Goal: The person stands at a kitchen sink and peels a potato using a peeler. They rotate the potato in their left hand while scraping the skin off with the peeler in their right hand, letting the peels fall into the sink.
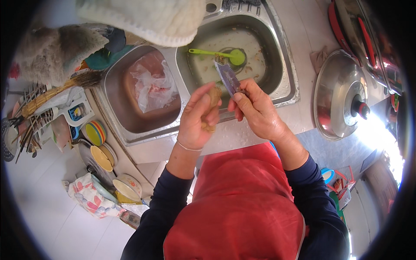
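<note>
My left hand [198, 117] is closed around a knobbly brown piece of what looks like ginger root [213, 97], in front of the divider between two steel sink basins. My right hand [258, 109] grips a purple-grey blade with a serrated edge [227, 76], its tip pointing up and away from me over the right basin. The handle is mostly hidden in my fingers. The blade and the root are apart. Beyond them a lime-green spoon-like utensil [237, 57] lies in the right basin [279, 58], among scattered peelings.
A crumpled clear plastic bag [152, 84] lies in the left basin [120, 110]. A domed steel lid [328, 97] rests on the counter at right, near a large red-edged pan [338, 29]. Left are a straw brush [48, 97], bowls [127, 188] and a rack [81, 112]. Whitish cloth [146, 19] hangs above.
</note>
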`<move>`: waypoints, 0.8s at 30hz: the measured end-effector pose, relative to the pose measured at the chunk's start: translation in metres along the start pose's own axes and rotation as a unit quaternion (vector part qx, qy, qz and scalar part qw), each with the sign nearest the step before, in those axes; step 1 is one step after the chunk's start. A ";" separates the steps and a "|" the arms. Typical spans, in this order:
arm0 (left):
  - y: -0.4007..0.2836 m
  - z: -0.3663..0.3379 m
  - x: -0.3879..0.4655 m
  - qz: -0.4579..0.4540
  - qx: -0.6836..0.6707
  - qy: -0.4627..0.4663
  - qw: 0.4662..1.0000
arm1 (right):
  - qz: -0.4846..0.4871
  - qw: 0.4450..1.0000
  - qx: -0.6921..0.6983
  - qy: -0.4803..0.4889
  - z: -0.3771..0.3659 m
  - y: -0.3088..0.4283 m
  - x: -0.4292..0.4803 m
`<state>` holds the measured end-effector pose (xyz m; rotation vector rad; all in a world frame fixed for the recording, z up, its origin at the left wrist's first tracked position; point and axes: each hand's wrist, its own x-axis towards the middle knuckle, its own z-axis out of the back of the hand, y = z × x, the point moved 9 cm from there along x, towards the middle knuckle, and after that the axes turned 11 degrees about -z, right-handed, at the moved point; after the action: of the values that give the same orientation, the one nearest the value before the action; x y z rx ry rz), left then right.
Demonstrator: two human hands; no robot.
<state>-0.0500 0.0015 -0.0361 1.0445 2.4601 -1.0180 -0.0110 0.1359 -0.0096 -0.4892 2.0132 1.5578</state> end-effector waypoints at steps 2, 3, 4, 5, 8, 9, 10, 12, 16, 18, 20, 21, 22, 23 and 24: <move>0.002 -0.001 -0.002 0.005 -0.001 -0.022 1.000 | 0.006 1.000 -0.002 -0.009 -0.001 -0.003 -0.002; 0.003 -0.002 -0.003 0.004 -0.005 -0.026 1.000 | 0.011 1.000 -0.013 -0.016 -0.001 -0.003 -0.004; 0.004 -0.002 -0.004 0.004 -0.008 -0.029 1.000 | 0.015 0.999 -0.023 -0.024 -0.001 -0.004 -0.005; 0.005 -0.002 -0.005 0.004 -0.012 -0.033 0.999 | 0.031 0.998 -0.040 -0.030 -0.002 -0.004 -0.006; 0.007 -0.001 -0.004 0.000 -0.007 -0.039 0.999 | 0.072 0.993 -0.088 -0.041 -0.004 0.000 -0.009; 0.007 -0.001 -0.004 -0.002 -0.007 -0.042 0.999 | 0.081 0.990 -0.104 -0.042 -0.006 0.004 -0.011; 0.007 -0.002 -0.005 -0.003 -0.006 -0.045 0.999 | 0.091 0.988 -0.120 -0.042 -0.007 0.008 -0.012; 0.007 -0.001 -0.005 -0.012 0.004 -0.046 0.999 | 0.113 0.979 -0.166 -0.038 -0.011 0.014 -0.014; 0.007 0.002 -0.003 -0.020 0.023 -0.066 0.997 | 0.155 0.959 -0.233 -0.039 -0.018 0.018 -0.018; 0.008 0.004 -0.003 -0.014 0.018 -0.075 0.997 | 0.221 0.934 -0.275 -0.051 -0.024 0.023 -0.019; 0.012 0.009 -0.003 -0.008 0.008 -0.072 0.997 | 0.259 0.919 -0.293 -0.050 -0.027 0.026 -0.020; 0.013 0.008 -0.004 0.000 0.001 -0.076 0.997 | 0.264 0.919 -0.289 -0.045 -0.028 0.026 -0.019; 0.013 0.007 -0.004 0.007 -0.006 -0.079 0.997 | 0.269 0.919 -0.285 -0.039 -0.028 0.026 -0.019; 0.013 0.007 -0.004 0.014 -0.012 -0.082 0.996 | 0.263 0.921 -0.284 -0.053 -0.026 0.024 -0.016; 0.013 0.008 -0.004 0.017 -0.022 -0.073 0.997 | 0.257 0.921 -0.284 -0.067 -0.025 0.021 -0.013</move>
<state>-0.0378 0.0000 -0.0461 0.9607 2.3295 -0.9870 -0.0180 0.1168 0.0193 -0.0390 1.6360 2.4451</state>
